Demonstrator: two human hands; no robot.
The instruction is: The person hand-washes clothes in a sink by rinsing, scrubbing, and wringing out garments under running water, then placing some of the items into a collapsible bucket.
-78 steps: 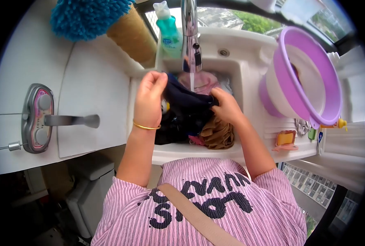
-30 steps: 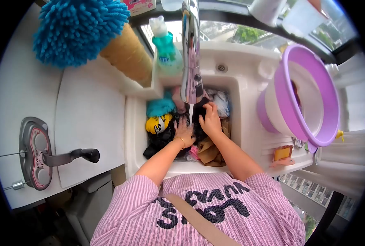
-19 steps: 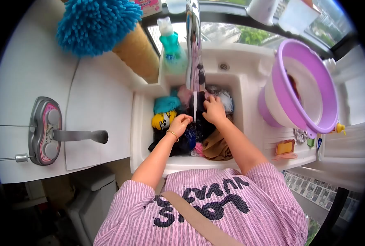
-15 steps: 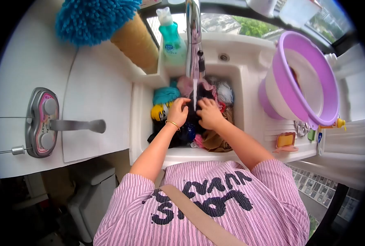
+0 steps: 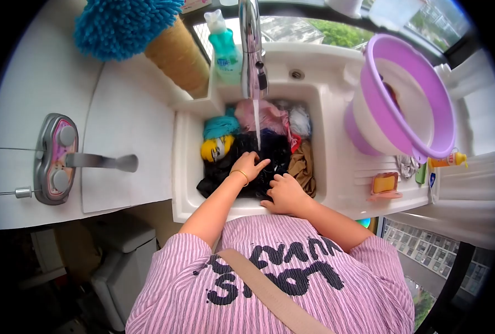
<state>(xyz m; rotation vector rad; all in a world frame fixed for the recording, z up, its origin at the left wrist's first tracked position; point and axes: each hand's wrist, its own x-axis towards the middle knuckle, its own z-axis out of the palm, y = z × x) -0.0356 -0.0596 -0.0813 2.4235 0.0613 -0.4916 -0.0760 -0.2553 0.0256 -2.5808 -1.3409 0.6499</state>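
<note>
Two hands: left hand (image 5: 248,167) and right hand (image 5: 286,193), both bare, side by side over the near half of the sink (image 5: 179,186).
Left hand: over the black cloth; fingers bent downward, thumb spread out to the side; whether they have hold of any fabric cannot be told. A gold bracelet (image 5: 240,176) circles the wrist.
Right hand: at the near edge of the black cloth, close to the sink's front rim; fingers loosely curled, moderately spread; any grip on the cloth cannot be told.
Black cloth (image 5: 269,156): bunched and wet-looking, in the middle and near part of the basin, beneath the hands.
Surrounding fabrics: teal cloth (image 5: 220,128) and yellow cloth (image 5: 214,148) along the left wall; pink cloth (image 5: 258,116) at the back; white cloth (image 5: 300,121) in the far right corner; brown cloth (image 5: 301,167) along the right wall.
Tap (image 5: 252,50): running, its stream (image 5: 257,119) falling onto the black cloth just beyond the left fingertips.
Purple-rimmed bucket (image 5: 363,122): tilted, right of the basin.
Pump bottle (image 5: 225,53): upright, left of the tap.
</note>
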